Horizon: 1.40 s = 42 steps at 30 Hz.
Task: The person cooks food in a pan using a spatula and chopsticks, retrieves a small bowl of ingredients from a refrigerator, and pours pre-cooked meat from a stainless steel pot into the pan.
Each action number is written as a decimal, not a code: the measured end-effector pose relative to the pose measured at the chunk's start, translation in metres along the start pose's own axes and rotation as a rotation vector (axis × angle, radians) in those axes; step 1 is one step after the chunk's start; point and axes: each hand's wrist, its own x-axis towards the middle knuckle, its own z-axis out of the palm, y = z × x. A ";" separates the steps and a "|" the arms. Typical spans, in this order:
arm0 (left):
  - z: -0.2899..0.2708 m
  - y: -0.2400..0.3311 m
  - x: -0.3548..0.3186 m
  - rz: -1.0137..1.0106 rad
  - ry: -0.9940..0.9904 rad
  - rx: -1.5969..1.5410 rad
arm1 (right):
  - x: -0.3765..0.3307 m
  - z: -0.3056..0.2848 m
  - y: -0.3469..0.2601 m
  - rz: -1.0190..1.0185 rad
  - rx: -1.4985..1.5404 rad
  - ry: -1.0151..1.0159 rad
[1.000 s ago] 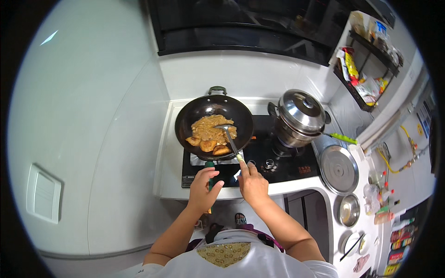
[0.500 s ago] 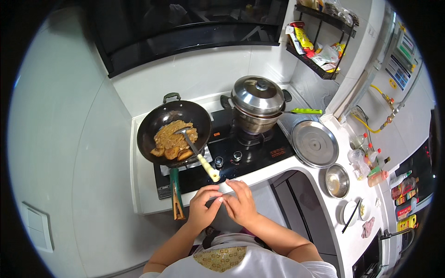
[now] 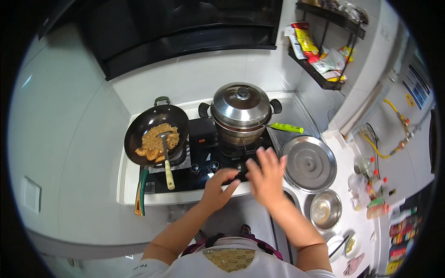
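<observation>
My left hand [image 3: 219,189] hovers over the front edge of the black gas stove [image 3: 202,162], thumb and fingers apart and holding nothing. Farther right, my right hand [image 3: 268,180] is spread open, slightly blurred, just left of a round metal tray [image 3: 309,163]. On the left burner sits a black wok [image 3: 134,134] with brown cooked food [image 3: 157,137] in it. A spatula [image 3: 169,178] with a pale yellow handle leans in the food. Behind my hands, a steel pot [image 3: 238,137] stands on the right burner under a domed lid [image 3: 232,111]. A bright green handle [image 3: 287,127] sticks out at its right side.
A steel bowl [image 3: 326,211] and small white dishes with chopsticks [image 3: 339,246] stand on the right counter. Bottles [image 3: 378,211] line the wall there. A black rack [image 3: 331,85] of packets hangs above. The wok's green handle [image 3: 142,190] juts past the stove's front.
My hands, together before, have parted and moved right, the right one farther toward the tray. The view has shifted, so the wok and pot appear farther left.
</observation>
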 end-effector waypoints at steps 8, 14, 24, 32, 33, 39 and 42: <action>0.041 -0.031 0.146 0.129 0.195 0.269 | 0.096 -0.028 0.109 0.059 -0.375 -0.508; 0.021 -0.081 0.246 -0.085 0.241 0.558 | 0.107 -0.011 0.126 -0.097 -0.420 -0.487; 0.039 -0.090 0.316 -0.067 -0.390 0.882 | 0.146 -0.040 0.129 0.022 -0.281 -0.784; -0.010 -0.100 0.332 -0.084 -0.012 0.516 | 0.161 -0.021 0.134 -0.057 -0.161 -0.896; -0.025 -0.106 0.332 -0.115 0.067 0.362 | 0.160 -0.010 0.137 -0.070 -0.133 -0.898; -0.054 -0.069 0.310 -0.463 0.417 -0.396 | 0.136 0.042 0.153 -0.099 -0.078 -0.666; -0.057 -0.055 0.295 -0.496 0.502 -0.504 | 0.138 0.054 0.154 -0.121 -0.107 -0.629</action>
